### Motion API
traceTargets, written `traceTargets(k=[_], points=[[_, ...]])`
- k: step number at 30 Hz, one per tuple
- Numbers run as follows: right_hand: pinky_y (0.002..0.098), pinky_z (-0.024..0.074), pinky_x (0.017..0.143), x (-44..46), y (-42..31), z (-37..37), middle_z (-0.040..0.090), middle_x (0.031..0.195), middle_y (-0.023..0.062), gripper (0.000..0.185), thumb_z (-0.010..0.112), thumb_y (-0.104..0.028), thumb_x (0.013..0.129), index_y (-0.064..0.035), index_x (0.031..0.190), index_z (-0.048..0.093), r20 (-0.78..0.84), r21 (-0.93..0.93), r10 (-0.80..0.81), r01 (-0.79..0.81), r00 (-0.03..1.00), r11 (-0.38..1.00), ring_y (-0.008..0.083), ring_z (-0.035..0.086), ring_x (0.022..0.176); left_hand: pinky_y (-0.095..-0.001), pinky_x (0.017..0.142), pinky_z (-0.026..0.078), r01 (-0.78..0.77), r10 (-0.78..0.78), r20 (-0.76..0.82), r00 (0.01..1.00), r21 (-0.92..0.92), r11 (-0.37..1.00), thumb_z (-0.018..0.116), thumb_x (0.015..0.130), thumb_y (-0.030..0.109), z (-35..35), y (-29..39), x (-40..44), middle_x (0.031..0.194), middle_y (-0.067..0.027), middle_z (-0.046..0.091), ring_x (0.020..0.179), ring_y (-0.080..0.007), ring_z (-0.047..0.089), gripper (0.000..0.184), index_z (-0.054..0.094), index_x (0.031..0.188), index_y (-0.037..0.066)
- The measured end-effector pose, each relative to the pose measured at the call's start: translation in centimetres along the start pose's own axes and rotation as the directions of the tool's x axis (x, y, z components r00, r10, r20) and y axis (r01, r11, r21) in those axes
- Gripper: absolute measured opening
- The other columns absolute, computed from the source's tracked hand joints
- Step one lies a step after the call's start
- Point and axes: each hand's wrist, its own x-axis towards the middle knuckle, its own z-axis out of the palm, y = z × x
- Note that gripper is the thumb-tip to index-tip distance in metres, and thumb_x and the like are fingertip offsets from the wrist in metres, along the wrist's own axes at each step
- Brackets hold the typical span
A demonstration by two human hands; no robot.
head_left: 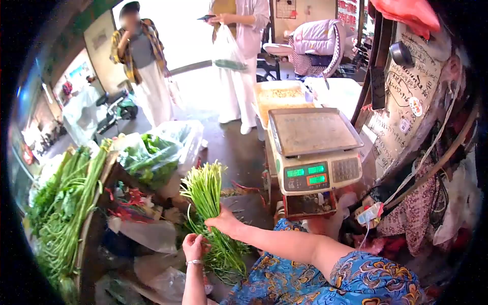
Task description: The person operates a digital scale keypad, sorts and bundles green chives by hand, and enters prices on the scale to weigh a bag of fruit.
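Note:
My right hand (pixel 223 222) is wrapped round a bunch of long-stemmed greens (pixel 206 193) in front of my lap. Its pale cut stem ends point up and away, and its thin leaves hang down below the fist. My left hand (pixel 194 247), with a bracelet at the wrist, is just left of the bunch's lower part. Its fingers are curled together; whatever they may hold is too small to make out. Blue patterned cloth (pixel 300 269) covers my lap.
Long beans and leafy greens (pixel 71 203) lie on a stand at left, beside bagged leafy vegetables (pixel 152 152). A weighing scale (pixel 315 134) with a lit display stands ahead right. Two people (pixel 145 66) stand beyond, one holding a plastic bag (pixel 229 46). Plastic bags (pixel 147 234) lie low left.

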Motion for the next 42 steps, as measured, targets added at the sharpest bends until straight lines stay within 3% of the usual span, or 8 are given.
traceTargets(k=[5, 12, 25, 26, 38, 39, 40, 42], points=[[0.033, 0.0487, 0.055, 0.4, 2.9, 0.3, 0.06, 0.079, 0.0066, 0.044, 0.067, 0.001, 0.067, -0.0023, 0.106, 0.05, 0.042, -0.102, -0.05, 0.054, 0.998, 0.993, 0.0176, 0.059, 0.062, -0.03, 0.043, 0.052, -0.05, 0.048, -0.022, 0.999, -0.092, 0.994, 0.06, 0.086, 0.008, -0.5, 6.8, -3.4, 0.073, -0.0093, 0.062, 0.056, -0.0182, 0.062, 0.01, 0.051, 0.089, 0.003], [0.0289, 0.043, 0.092, -2.1, 3.5, 1.8, 0.06, 0.111, 0.0035, 0.052, 0.073, -0.002, 0.074, -0.0036, 0.121, 0.052, 0.259, -0.11, 0.064, -0.036, 0.964, 0.993, 0.0134, 0.054, 0.103, -0.0341, 0.046, 0.056, -0.117, 0.103, -0.078, 0.992, -0.195, 0.974, 0.06, 0.088, 0.007, -0.9, 5.9, -6.1, 0.076, -0.0066, 0.062, 0.06, -0.0159, 0.061, 0.006, 0.054, 0.087, 0.004], [0.0278, 0.0476, 0.074, -2.4, 3.2, 3.5, 0.06, 0.1, 0.0028, 0.066, 0.067, 0.003, 0.066, -0.0051, 0.127, 0.045, 0.217, -0.217, 0.235, -0.188, 0.947, 0.958, 0.0118, 0.054, 0.089, -0.0224, 0.039, 0.034, -0.071, 0.091, -0.194, 0.977, 0.109, 0.992, 0.068, 0.081, 0.009, -1.8, 6.0, -4.5, 0.063, -0.0003, 0.059, 0.046, -0.0057, 0.045, 0.009, 0.064, 0.079, 0.002], [0.0275, 0.0474, 0.075, -2.2, 2.8, 3.3, 0.06, 0.1, 0.0016, 0.063, 0.067, 0.002, 0.065, -0.005, 0.125, 0.048, 0.233, -0.25, 0.151, -0.091, 0.961, 0.964, 0.0113, 0.054, 0.088, -0.0223, 0.042, 0.035, -0.266, 0.305, -0.169, 0.937, 0.217, 0.939, 0.068, 0.081, 0.01, -2.0, 5.0, -3.8, 0.063, 0.0009, 0.057, 0.048, -0.0049, 0.044, 0.009, 0.064, 0.081, 0.001], [0.0278, 0.0475, 0.073, -0.7, -0.7, 1.1, 0.064, 0.09, 0.0027, 0.032, 0.07, -0.002, 0.072, -0.0057, 0.102, 0.061, 0.34, 0.099, 0.101, -0.142, 0.935, 0.985, 0.0126, 0.06, 0.082, -0.0231, 0.048, 0.043, 0.065, -0.092, 0.148, 0.985, 0.177, 0.982, 0.07, 0.082, 0.018, -5.0, 6.1, -4.4, 0.087, -0.0032, 0.062, 0.058, -0.0087, 0.054, 0.036, 0.059, 0.114, 0.006], [0.0278, 0.0475, 0.073, -0.8, -0.8, 0.9, 0.064, 0.09, 0.0027, 0.032, 0.07, -0.002, 0.072, -0.0057, 0.102, 0.061, 0.345, 0.101, 0.097, -0.139, 0.934, 0.985, 0.0126, 0.06, 0.082, -0.0246, 0.049, 0.046, 0.171, -0.238, 0.205, 0.949, 0.302, 0.938, 0.071, 0.081, 0.021, -4.8, 6.3, -4.5, 0.094, -0.0061, 0.062, 0.059, -0.0117, 0.057, 0.048, 0.055, 0.124, 0.007], [0.0279, 0.0474, 0.072, -0.9, -0.9, 0.8, 0.064, 0.09, 0.0032, 0.031, 0.07, -0.003, 0.073, -0.0053, 0.103, 0.061, 0.368, 0.087, 0.109, -0.15, 0.923, 0.985, 0.0132, 0.06, 0.082, -0.0265, 0.054, 0.048, -0.083, -0.056, 0.239, 0.969, 0.535, 0.841, 0.072, 0.081, 0.025, -5.5, 4.2, -3.9, 0.109, -0.0095, 0.055, 0.073, -0.0159, 0.058, 0.056, 0.048, 0.13, 0.01], [0.0282, 0.0467, 0.07, -0.7, -0.5, 0.7, 0.063, 0.089, 0.0039, 0.03, 0.068, -0.007, 0.075, -0.0043, 0.103, 0.06, 0.399, 0.076, 0.114, -0.156, 0.91, 0.985, 0.0139, 0.059, 0.081, -0.0305, 0.065, 0.053, -0.363, 0.315, 0.283, 0.906, 0.902, 0.233, 0.072, 0.081, 0.033, -6.9, 0.0, -2.6, 0.138, -0.0161, 0.042, 0.1, -0.0243, 0.06, 0.074, 0.034, 0.142, 0.016]])
